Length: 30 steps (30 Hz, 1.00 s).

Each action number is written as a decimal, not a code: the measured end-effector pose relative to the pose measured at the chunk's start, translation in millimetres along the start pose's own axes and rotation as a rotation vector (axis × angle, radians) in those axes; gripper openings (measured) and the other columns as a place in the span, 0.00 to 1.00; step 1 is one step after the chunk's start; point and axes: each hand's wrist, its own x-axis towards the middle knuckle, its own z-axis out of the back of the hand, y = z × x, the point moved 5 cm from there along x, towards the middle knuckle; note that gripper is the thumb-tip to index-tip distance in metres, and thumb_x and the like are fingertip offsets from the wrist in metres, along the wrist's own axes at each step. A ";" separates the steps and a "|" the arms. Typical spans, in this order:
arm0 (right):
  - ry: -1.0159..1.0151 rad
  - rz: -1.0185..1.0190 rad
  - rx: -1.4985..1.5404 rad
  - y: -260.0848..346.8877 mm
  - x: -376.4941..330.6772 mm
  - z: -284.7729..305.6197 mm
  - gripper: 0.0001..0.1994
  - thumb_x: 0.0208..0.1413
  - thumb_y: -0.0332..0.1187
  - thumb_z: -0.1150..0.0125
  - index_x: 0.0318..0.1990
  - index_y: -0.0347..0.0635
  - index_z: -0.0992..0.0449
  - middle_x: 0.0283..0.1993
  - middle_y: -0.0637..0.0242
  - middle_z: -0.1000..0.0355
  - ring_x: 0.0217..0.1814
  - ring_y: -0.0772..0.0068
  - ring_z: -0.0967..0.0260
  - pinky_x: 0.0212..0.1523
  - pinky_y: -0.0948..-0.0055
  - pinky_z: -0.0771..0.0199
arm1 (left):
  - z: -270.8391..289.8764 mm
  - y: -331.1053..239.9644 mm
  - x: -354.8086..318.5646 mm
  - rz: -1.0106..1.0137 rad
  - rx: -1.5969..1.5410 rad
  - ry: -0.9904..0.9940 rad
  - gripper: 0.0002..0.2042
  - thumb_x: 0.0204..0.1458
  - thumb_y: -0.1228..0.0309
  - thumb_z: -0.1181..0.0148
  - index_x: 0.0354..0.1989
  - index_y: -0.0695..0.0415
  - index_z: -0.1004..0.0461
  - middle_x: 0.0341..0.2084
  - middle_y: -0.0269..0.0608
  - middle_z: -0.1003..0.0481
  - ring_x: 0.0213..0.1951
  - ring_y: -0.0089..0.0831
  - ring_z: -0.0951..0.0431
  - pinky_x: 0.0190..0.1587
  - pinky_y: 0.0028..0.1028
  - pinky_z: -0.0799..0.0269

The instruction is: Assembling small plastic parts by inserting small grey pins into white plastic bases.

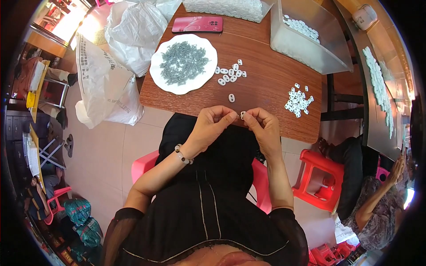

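Both my hands meet at the table's near edge, fingertips almost touching. My right hand (pixel 264 127) pinches a small white two-holed plastic piece (pixel 242 114) between thumb and forefinger. Beside it, my left hand (pixel 210 127) is closed in a pinch; anything between its fingertips is too small or hidden to name. Just beyond the hands lies a single white two-holed piece (pixel 231 98), and past it a loose group of white pieces (pixel 226 78). To the left, small grey pieces (pixel 183 62) are heaped on a white wavy-rimmed plate (pixel 158 82).
A pile of white pieces (pixel 298 101) lies at the table's right. Behind are a pink phone (pixel 197 25), a clear bin (pixel 310 55) and another container of white pieces (pixel 226 9). White sacks (pixel 106 84) stand left. Another person (pixel 372 208) sits right, near a red stool (pixel 320 179).
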 end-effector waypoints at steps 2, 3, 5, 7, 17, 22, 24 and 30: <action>-0.017 0.015 -0.018 0.2 -1.0 0.8 0.08 0.59 0.31 0.39 0.32 0.34 0.23 0.29 0.72 0.25 0.30 0.89 0.33 0.33 0.86 0.34 | 1.1 0.2 0.0 -0.023 0.041 -0.016 0.08 0.58 0.68 0.41 0.36 0.61 0.22 0.29 0.33 0.21 0.24 0.12 0.36 0.26 0.14 0.42; -0.036 0.046 -0.048 2.3 -1.6 0.5 0.08 0.58 0.31 0.39 0.31 0.34 0.23 0.27 0.73 0.26 0.29 0.89 0.34 0.32 0.86 0.35 | 0.7 0.5 -0.1 -0.021 0.042 -0.015 0.08 0.58 0.68 0.41 0.36 0.61 0.22 0.29 0.33 0.21 0.24 0.12 0.36 0.26 0.14 0.42; -0.056 0.077 -0.076 3.5 -2.3 -1.2 0.09 0.58 0.31 0.38 0.30 0.34 0.24 0.26 0.74 0.26 0.28 0.89 0.35 0.31 0.86 0.36 | -0.5 -0.6 -0.7 -0.033 0.051 -0.011 0.08 0.58 0.68 0.41 0.35 0.61 0.22 0.29 0.32 0.21 0.24 0.11 0.36 0.26 0.14 0.42; -0.110 0.133 -0.089 5.2 -3.0 -0.8 0.09 0.57 0.31 0.37 0.28 0.35 0.24 0.22 0.76 0.29 0.25 0.91 0.37 0.27 0.86 0.39 | -1.8 -1.9 -1.5 -0.039 0.056 -0.009 0.08 0.58 0.68 0.41 0.35 0.61 0.22 0.29 0.32 0.21 0.24 0.11 0.36 0.26 0.14 0.43; -0.099 0.114 -0.192 3.3 -5.6 -0.4 0.07 0.57 0.28 0.39 0.28 0.36 0.25 0.25 0.78 0.31 0.29 0.90 0.40 0.31 0.86 0.40 | -0.9 -3.1 -2.1 -0.038 0.081 -0.007 0.08 0.58 0.72 0.41 0.38 0.66 0.23 0.31 0.38 0.20 0.33 0.15 0.24 0.35 0.16 0.30; -0.087 0.116 -0.172 7.8 -6.3 -3.8 0.07 0.57 0.28 0.39 0.28 0.36 0.25 0.25 0.78 0.31 0.28 0.90 0.40 0.31 0.86 0.40 | -2.1 -3.5 -2.2 -0.068 0.094 -0.013 0.08 0.57 0.73 0.41 0.37 0.67 0.23 0.30 0.38 0.20 0.31 0.15 0.24 0.34 0.15 0.30; -0.089 0.116 -0.176 7.5 -6.6 -3.7 0.07 0.57 0.28 0.39 0.28 0.36 0.25 0.25 0.78 0.31 0.28 0.90 0.40 0.30 0.86 0.40 | -2.0 -1.4 -1.2 -0.085 0.101 -0.014 0.07 0.57 0.73 0.41 0.36 0.67 0.23 0.29 0.37 0.20 0.31 0.15 0.24 0.33 0.15 0.31; -0.105 0.167 -0.207 6.8 -7.2 -4.8 0.07 0.58 0.28 0.39 0.29 0.35 0.24 0.25 0.77 0.30 0.27 0.91 0.40 0.29 0.86 0.40 | 2.4 -1.8 0.0 -0.168 0.284 -0.088 0.06 0.56 0.74 0.39 0.33 0.66 0.22 0.22 0.32 0.22 0.24 0.10 0.29 0.24 0.14 0.37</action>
